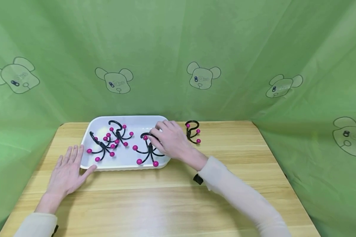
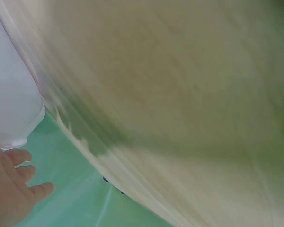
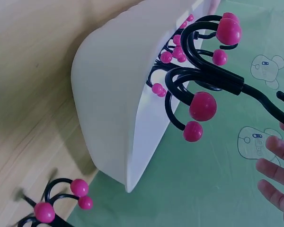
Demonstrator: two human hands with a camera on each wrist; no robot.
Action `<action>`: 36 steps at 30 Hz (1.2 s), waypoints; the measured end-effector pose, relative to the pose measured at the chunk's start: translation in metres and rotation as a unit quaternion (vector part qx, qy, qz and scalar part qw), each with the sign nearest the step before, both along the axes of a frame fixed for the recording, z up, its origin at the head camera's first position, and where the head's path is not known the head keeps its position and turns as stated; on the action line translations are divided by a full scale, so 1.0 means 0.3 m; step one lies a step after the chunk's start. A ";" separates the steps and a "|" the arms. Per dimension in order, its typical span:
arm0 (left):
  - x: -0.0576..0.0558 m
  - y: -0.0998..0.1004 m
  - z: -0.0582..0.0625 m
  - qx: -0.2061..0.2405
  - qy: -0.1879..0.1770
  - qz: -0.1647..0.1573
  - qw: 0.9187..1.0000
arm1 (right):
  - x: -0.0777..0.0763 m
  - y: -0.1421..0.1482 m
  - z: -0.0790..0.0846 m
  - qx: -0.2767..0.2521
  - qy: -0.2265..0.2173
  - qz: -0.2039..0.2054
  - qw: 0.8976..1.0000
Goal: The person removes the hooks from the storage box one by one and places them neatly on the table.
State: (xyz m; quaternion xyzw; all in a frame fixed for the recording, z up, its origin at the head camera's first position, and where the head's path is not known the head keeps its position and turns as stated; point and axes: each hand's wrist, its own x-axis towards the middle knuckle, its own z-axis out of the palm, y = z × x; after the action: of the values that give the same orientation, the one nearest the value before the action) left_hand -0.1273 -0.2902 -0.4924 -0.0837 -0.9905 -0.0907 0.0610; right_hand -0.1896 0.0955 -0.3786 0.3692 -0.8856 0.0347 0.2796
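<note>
My right hand is over the right end of a white tray and pinches the curved top of a black multi-prong hanging hook with pink ball tips. In the right wrist view this hanging hook is raised over the tray's rim; the thumb is hidden there. My left hand lies flat at the tray's front left corner, fingers straight along the side and thumb at the front edge. Several similar hooks lie in the left half of the tray.
One more hanging hook lies on the wooden table, right of the tray near the back edge. A green curtain with mouse-head drawings encloses the back and both sides of the table.
</note>
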 end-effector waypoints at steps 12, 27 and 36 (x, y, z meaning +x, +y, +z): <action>-0.002 -0.004 -0.003 0.001 0.003 0.000 1.000 | 0.016 0.105 0.020 -0.009 0.030 -0.008 0.999; -0.003 -0.008 -0.004 -0.003 0.003 0.000 1.000 | 0.039 0.264 0.018 0.001 0.017 -0.020 1.000; -0.002 -0.006 -0.006 -0.005 0.001 0.002 1.000 | 0.052 0.355 0.006 -0.009 -0.001 -0.029 1.000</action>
State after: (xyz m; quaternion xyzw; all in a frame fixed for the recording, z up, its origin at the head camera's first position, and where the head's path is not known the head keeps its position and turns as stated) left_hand -0.1280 -0.2921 -0.4941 -0.0824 -0.9910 -0.0858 0.0620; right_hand -0.1739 0.2020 -0.3766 0.3404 -0.8960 0.0354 0.2830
